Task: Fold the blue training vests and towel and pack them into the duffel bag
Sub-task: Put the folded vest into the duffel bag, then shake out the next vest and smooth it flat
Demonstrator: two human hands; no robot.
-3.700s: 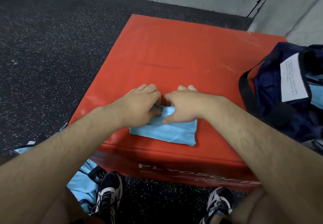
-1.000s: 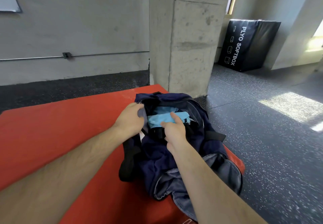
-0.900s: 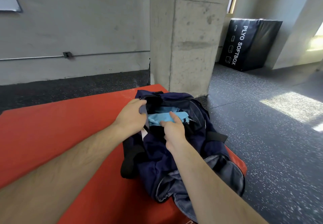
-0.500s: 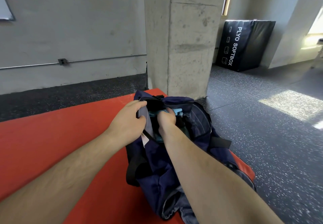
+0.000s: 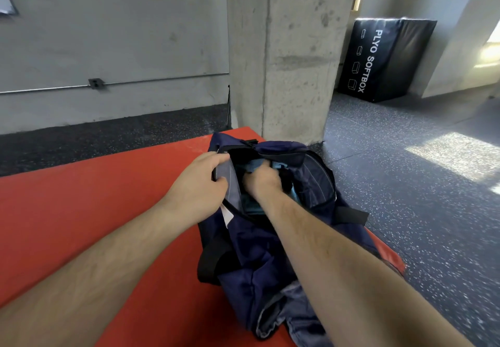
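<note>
Okay, red pad (image 5: pixel 94 211) is carrying the navy duffel bag (image 5: pixel 259 252) at its right edge, bag's near end cut off by the forearm. Left hand (image 5: pixel 200 184) is gripping the opening's left rim. Right hand (image 5: pixel 261 181) is sitting inside the opening, fingertips hidden, grip unclear. Blue fabric (image 5: pixel 255 165) is peeking out beyond it, vest or towel unclear.

Pad (image 5: pixel 94 203): red, flat, spread across the foreground.
Pillar (image 5: pixel 295 57): bare concrete, just behind the pad.
Box (image 5: pixel 384 57): black, printed "PLYO SOFTBOX", against the far wall.
Floor (image 5: pixel 405 184): dark, speckled, sunlit at right.
</note>
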